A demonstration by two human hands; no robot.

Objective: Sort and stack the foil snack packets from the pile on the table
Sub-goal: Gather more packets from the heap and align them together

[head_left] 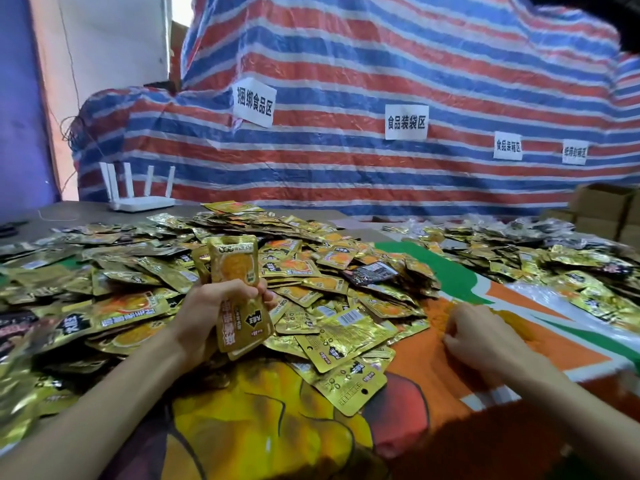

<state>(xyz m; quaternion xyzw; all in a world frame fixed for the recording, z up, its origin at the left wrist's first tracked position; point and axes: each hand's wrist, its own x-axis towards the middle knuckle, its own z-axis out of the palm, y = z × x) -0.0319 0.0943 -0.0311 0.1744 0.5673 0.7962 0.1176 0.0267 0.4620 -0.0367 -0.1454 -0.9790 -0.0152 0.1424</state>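
Our left hand (205, 311) grips an upright stack of gold packets (236, 261). Our right hand (481, 337) rests on the orange cloth (561, 344), fingers curled; we cannot tell if it holds anything.

Red/blue/white striped tarp (346, 174) hangs behind the counter (86, 211) far edge, w/ four white paper signs (406, 122) stuck on. White router (140, 202) near far-left corner. Purple wall (17, 98) at left, cardboard boxes (602, 209) far right.
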